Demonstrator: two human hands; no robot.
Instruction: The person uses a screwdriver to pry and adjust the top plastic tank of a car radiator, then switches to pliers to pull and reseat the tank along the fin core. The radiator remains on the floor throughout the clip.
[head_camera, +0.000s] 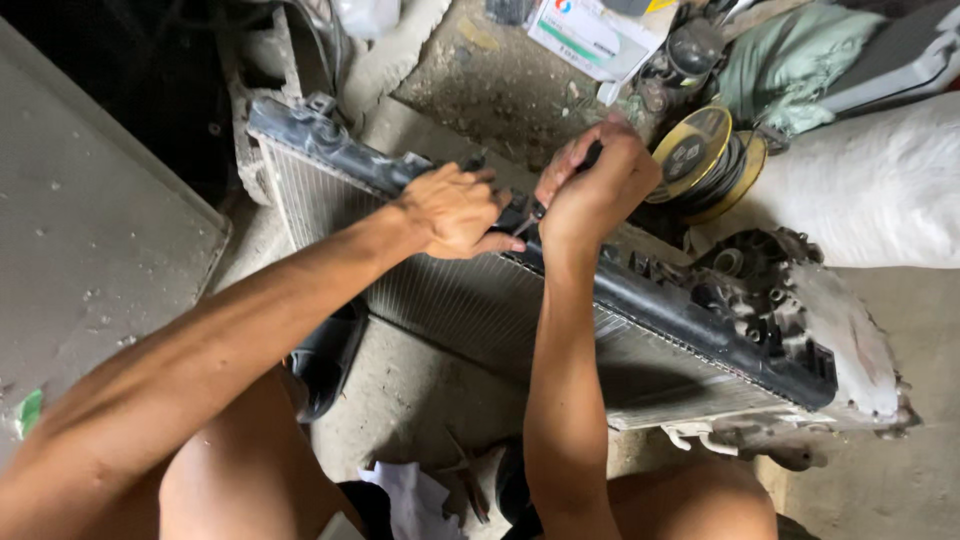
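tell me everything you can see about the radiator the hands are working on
The radiator lies tilted across the dusty concrete floor: a grey finned metal core with a black plastic-looking tank along its upper edge, grimy and worn. The left hand rests on the tank; the right hand grips a small tool at the same edge. A dirty metal casting sits at its right end.

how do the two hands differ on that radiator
The left hand lies palm-down and spread on the radiator's black top tank; the right hand is curled into a fist around a dark tool handle. The left sits lower, the right raised above the tank. Both meet at the same spot on the radiator.
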